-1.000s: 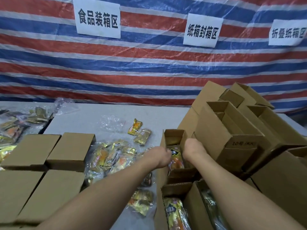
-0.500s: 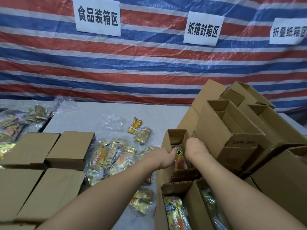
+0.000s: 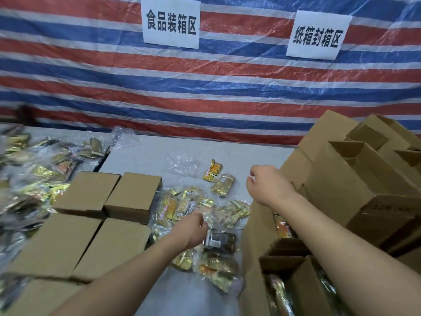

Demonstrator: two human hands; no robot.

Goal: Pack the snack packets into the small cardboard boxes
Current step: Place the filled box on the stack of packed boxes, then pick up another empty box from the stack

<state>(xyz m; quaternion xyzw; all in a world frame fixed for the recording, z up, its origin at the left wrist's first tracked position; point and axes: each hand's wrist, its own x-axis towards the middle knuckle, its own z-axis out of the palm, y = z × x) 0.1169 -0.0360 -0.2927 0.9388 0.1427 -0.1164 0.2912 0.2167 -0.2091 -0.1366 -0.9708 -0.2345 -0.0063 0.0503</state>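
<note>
Loose snack packets in gold and orange wrappers lie in a heap on the grey table. My left hand is down on this heap with its fingers curled under, beside a dark packet; whether it holds one is hidden. My right hand hovers above the open small box, fingers loosely curled and holding nothing. An orange packet stands inside that box. A nearer open box also holds packets.
Several closed small boxes sit in rows at the left. Empty open boxes are stacked at the right. Two packets lie apart near a clear bag. More bagged packets pile at the far left. A striped tarp hangs behind.
Both hands have come out of the open box. My left hand moved left and down onto the loose packets; my right hand rose above the box. The view shifted left.
</note>
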